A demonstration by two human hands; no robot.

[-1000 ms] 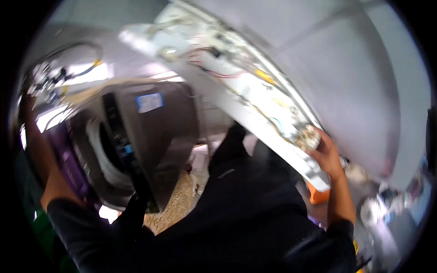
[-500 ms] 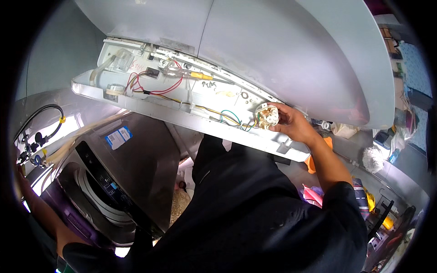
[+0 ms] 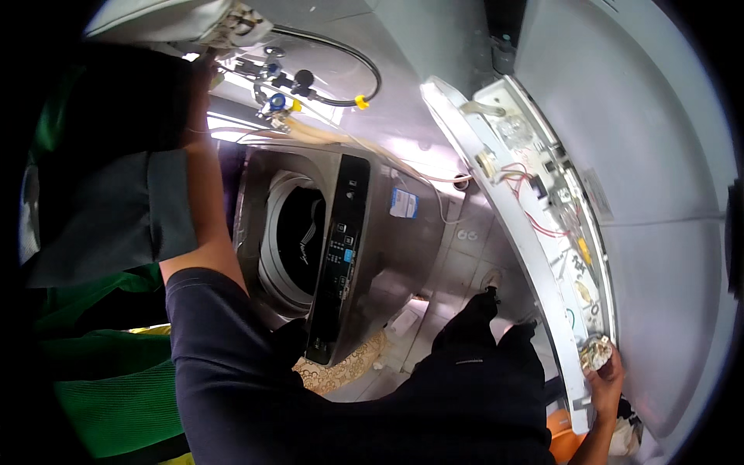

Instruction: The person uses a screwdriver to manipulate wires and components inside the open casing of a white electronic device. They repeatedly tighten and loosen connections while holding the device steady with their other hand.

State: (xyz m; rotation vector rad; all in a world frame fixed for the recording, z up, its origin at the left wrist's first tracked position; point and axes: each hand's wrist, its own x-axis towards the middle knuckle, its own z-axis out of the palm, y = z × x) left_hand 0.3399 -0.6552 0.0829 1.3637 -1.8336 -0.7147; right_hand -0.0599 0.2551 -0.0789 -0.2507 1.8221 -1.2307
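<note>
In my right hand (image 3: 607, 380) is a small round off-white electrical part (image 3: 595, 355) with brown metal bits, its fingers closed round the edge. That part sits at the near end of a long white control panel (image 3: 535, 248), whose open back shows red, green and other wires. A screwdriver with a yellow handle (image 3: 584, 251) lies inside the panel. My left arm reaches up to the far left, and my left hand (image 3: 204, 71) is by a pale bag (image 3: 167, 22). Shadow and the bag hide its fingers.
A grey top-loading washing machine (image 3: 391, 252) stands at centre left, its drum opening uncovered. Behind it are a black hose (image 3: 370, 66) and taps (image 3: 277, 101). A large grey appliance surface (image 3: 659, 170) fills the right. An orange container (image 3: 566, 438) and patterned mat (image 3: 349, 368) lie low.
My view has swung left, so the panel now appears at the right and the washing machine near the middle. The right hand still holds the round part; the left arm shows further up.
</note>
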